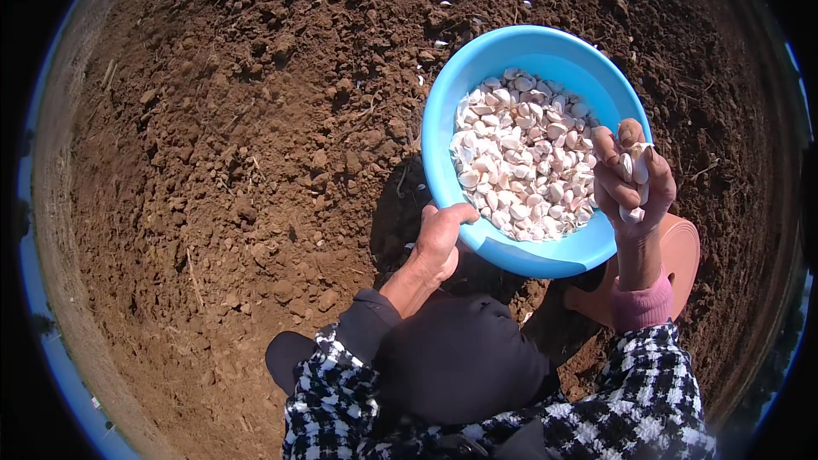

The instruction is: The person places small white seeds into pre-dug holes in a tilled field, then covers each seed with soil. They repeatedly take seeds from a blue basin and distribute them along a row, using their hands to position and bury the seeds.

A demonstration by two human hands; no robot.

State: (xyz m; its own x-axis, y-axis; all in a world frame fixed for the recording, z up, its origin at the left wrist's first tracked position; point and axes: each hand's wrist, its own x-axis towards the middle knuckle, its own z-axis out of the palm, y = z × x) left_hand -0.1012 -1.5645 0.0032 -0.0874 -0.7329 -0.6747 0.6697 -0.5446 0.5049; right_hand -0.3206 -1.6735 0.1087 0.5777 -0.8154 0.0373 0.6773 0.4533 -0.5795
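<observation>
My left hand (439,236) grips the near left rim of a light-blue plastic basin (441,134), thumb over the edge and fingers hidden beneath. Many pale garlic cloves (524,153) fill the bottom of the basin, which is held above the soil. At the basin's right rim, my right hand (629,185) is raised palm up with curled fingers. Several garlic cloves (636,169) rest in its palm and between its fingers.
Brown, clod-strewn tilled soil (255,172) surrounds me. A few loose cloves (445,4) lie on the ground beyond the basin. A pinkish-tan object with a rounded edge (680,255), probably footwear, shows below my right wrist. Dry stalks (194,278) are scattered at left.
</observation>
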